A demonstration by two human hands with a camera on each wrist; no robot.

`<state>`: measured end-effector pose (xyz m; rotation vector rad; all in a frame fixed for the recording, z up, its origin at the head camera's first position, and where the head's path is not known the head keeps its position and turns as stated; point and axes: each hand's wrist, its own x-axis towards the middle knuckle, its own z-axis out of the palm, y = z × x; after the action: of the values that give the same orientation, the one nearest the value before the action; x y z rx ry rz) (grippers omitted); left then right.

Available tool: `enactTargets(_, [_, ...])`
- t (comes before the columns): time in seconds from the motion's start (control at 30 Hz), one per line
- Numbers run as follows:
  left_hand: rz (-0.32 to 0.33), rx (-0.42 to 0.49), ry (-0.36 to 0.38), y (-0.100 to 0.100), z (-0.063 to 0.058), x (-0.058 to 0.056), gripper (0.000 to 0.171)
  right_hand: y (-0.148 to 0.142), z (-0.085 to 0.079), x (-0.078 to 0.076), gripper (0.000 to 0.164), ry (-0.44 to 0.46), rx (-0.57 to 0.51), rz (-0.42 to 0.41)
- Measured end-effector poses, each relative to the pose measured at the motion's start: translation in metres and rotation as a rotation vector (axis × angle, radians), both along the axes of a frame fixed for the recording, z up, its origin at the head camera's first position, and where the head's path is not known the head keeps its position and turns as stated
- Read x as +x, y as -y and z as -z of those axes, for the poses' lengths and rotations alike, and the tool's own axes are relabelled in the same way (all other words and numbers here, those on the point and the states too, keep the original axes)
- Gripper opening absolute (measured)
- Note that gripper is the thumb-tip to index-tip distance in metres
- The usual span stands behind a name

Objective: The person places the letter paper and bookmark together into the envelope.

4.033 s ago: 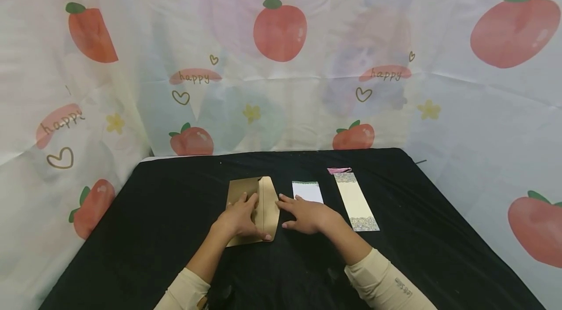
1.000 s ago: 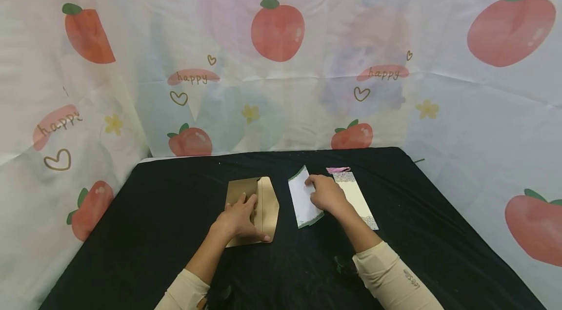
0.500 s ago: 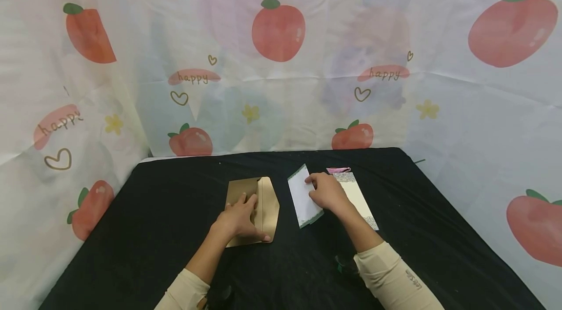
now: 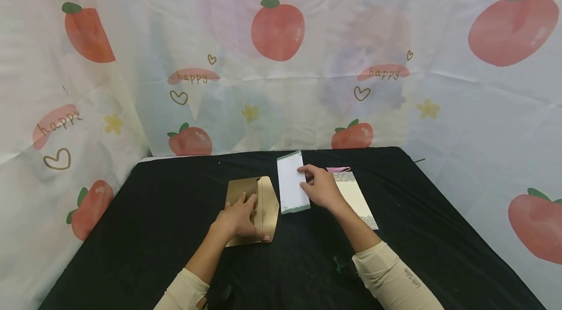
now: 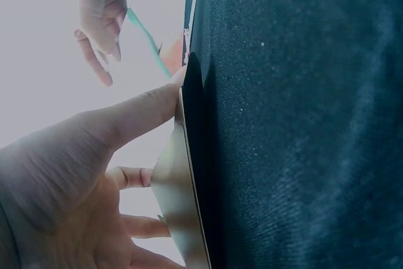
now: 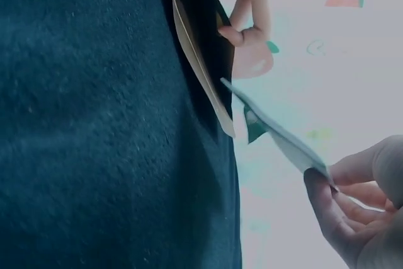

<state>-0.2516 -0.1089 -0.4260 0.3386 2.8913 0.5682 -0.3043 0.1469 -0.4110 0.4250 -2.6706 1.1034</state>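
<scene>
The left hand (image 4: 239, 220) is lying spread on the envelope (image 4: 269, 205); the right hand (image 4: 324, 188) is pinching the card (image 4: 291, 183), which is pointing from its fingertips toward the envelope. Probably the person is presenting card for inserting; next move seems to be needing alignment. Envelope's contents I cannot tell.

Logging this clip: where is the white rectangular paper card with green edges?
In the head view, the card is held in the right hand, just right of the open-flapped gold paper envelope.

Glare bleaches the wrist views' backdrop (image 6: 334, 86).
</scene>
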Motion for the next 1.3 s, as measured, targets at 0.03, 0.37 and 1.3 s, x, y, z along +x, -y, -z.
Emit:
enactTargets(0.03, [0.001,-0.002,0.000,0.000,0.000,0.000,0.115,0.001,0.001,0.000,0.036,0.005,-0.014,-0.003])
enactTargets(0.37, [0.003,-0.005,0.014,0.000,0.000,-0.001,0.114,0.014,0.008,0.005,0.033,0.124,-0.139,-0.049])
enactTargets(1.3, [0.016,-0.029,0.021,-0.001,-0.001,-0.002,0.110,0.031,0.026,0.008,0.029,0.239,-0.165,-0.072])
